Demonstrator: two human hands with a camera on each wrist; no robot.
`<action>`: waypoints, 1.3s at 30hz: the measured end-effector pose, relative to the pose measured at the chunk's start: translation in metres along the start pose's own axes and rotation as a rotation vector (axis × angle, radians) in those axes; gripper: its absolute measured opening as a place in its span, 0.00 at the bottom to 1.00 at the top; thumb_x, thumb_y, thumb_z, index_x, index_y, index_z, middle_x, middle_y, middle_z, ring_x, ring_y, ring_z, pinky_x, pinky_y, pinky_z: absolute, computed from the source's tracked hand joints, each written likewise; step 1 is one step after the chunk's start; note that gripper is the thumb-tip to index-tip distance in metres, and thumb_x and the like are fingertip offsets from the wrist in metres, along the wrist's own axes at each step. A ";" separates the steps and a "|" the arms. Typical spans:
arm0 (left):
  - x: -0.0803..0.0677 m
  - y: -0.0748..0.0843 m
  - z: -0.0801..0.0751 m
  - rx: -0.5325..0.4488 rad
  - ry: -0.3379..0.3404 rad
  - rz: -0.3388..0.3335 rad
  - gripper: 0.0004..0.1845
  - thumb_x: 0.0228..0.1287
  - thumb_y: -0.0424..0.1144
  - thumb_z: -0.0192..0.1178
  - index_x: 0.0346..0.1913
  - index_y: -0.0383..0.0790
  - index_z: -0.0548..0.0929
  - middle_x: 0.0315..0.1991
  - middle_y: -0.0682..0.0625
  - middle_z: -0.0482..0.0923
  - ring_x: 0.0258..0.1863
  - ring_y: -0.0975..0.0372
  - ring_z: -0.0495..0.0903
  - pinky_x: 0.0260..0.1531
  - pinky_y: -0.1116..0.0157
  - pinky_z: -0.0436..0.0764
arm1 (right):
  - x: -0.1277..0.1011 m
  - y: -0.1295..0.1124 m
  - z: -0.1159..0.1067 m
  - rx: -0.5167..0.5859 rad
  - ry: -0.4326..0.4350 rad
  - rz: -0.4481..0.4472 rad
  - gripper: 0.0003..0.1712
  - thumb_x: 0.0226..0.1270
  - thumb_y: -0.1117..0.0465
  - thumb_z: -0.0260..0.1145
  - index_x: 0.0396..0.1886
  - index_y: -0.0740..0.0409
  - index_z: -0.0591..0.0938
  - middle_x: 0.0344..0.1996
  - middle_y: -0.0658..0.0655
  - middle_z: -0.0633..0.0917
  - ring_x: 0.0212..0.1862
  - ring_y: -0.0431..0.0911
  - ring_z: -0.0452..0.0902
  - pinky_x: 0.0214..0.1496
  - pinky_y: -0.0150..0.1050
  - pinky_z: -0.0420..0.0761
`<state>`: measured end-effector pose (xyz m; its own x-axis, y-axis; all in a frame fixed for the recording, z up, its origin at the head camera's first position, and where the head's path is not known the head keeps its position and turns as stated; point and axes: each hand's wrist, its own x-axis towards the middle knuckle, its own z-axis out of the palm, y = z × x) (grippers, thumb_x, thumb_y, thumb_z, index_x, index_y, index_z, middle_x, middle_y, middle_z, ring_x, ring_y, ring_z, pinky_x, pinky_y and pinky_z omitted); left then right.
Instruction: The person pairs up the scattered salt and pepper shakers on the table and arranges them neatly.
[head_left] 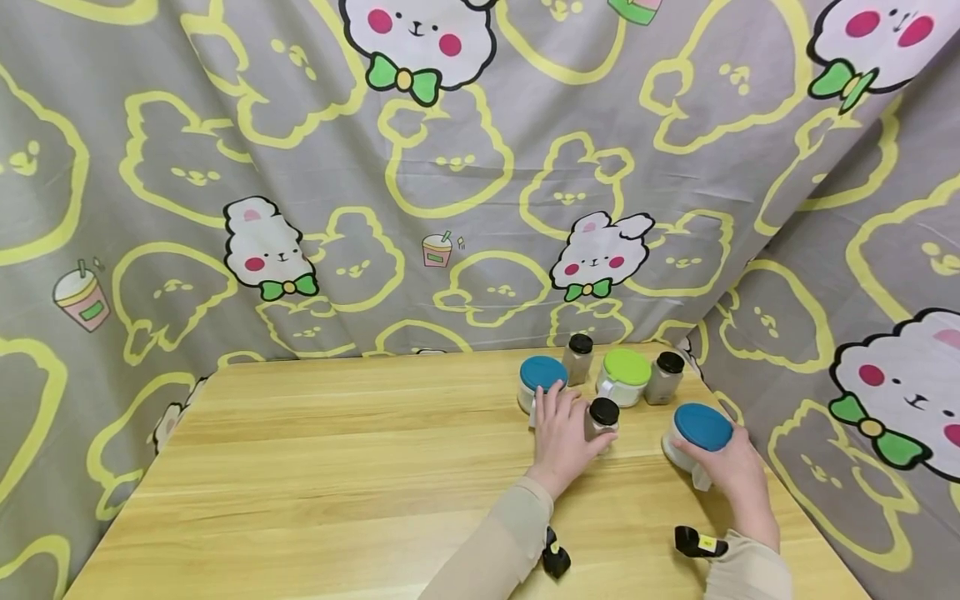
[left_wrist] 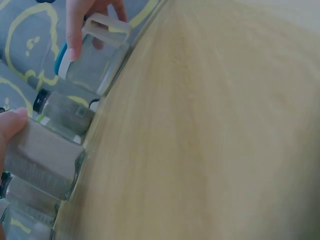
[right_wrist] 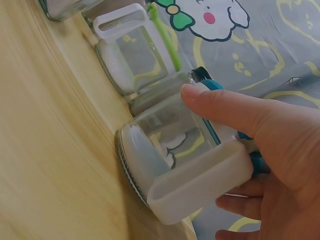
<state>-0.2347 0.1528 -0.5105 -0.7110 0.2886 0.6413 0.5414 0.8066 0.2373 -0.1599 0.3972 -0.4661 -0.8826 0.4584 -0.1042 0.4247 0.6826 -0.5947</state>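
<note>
My left hand (head_left: 559, 435) grips a square glass spice jar with a black cap (head_left: 603, 412), thumb in front and fingers along its left side. In the left wrist view its greyish filling shows through the glass (left_wrist: 42, 155). Just beyond those fingertips stands a round glass jar with a blue lid (head_left: 542, 373). At the right, my right hand (head_left: 738, 473) holds another blue-lidded glass jar (head_left: 702, 427) from above, thumb and fingers around the lid. Its white handle (right_wrist: 200, 185) faces me, and white contents lie at its bottom in the right wrist view.
Behind stand a green-lidded jar (head_left: 625, 371) with a white handle and two more black-capped spice jars, one at its left (head_left: 578, 360) and one at its right (head_left: 664, 379). A patterned curtain (head_left: 465, 183) borders the wooden table (head_left: 315, 467) at the back and right.
</note>
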 end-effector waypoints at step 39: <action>0.003 0.003 -0.004 -0.096 -0.077 -0.028 0.28 0.51 0.68 0.65 0.44 0.50 0.84 0.60 0.54 0.74 0.72 0.53 0.60 0.73 0.45 0.55 | 0.007 0.013 0.030 0.241 0.263 -0.010 0.64 0.52 0.40 0.74 0.73 0.73 0.51 0.65 0.80 0.63 0.65 0.71 0.60 0.65 0.67 0.62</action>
<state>-0.2334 0.1539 -0.5049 -0.7567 0.3089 0.5761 0.5592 0.7625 0.3255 -0.1668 0.3924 -0.4980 -0.7911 0.6046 0.0923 0.3291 0.5480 -0.7691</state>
